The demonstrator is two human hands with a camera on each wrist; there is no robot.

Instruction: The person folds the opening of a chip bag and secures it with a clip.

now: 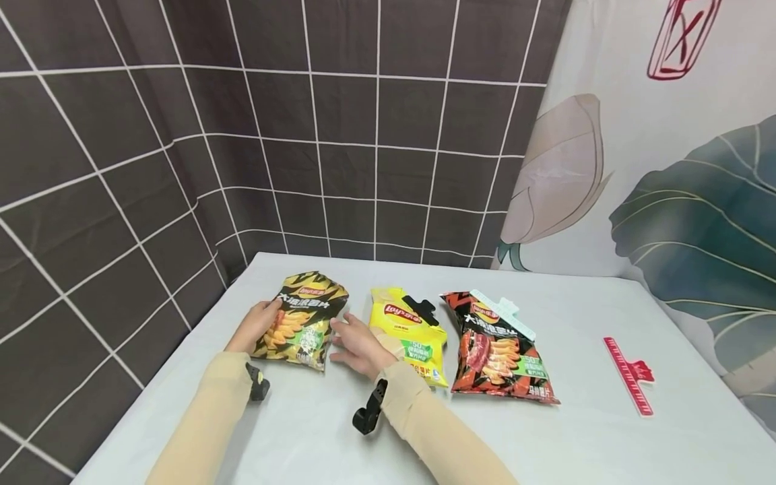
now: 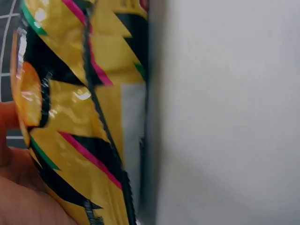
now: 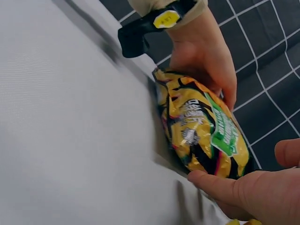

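Shiny gold-and-black bag [image 2: 70, 112] gripped by the left hand [image 2: 28, 197], seen super close up

So the bag fills most of the left half, with jagged black shapes, pink and green stripes, and an orange patch [image 2: 31, 93] near its left edge. A dark crinkle-edged seam [image 2: 87, 56] runs top to bottom, the hand sits at lower left against the bag, white surface [image 2: 234, 112] covers the right, and there's a sliver of dark white-lined grid backdrop [image 2: 8, 89] far left
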